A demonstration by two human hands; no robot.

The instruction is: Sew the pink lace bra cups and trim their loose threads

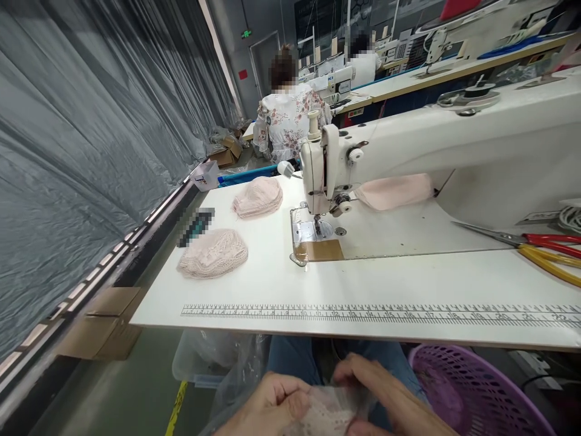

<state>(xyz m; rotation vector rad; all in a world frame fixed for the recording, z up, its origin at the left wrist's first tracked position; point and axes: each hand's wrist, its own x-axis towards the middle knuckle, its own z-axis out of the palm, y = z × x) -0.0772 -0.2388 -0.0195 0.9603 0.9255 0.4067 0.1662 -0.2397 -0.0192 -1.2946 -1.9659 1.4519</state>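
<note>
Below the table's front edge, over my lap, my left hand and my right hand are both closed on a piece of pale pink lace fabric. The fingers pinch it from either side. On the white table above stands a white sewing machine with its needle plate near the middle. Two stacks of pink lace pieces lie left of the machine: one near and one farther back. Another pink fabric piece rests under the machine's arm.
Scissors with red and yellow handles lie at the table's right. A printed ruler runs along the front edge. A purple basket sits low right, a cardboard box low left. A person sits ahead. Grey plastic sheeting hangs left.
</note>
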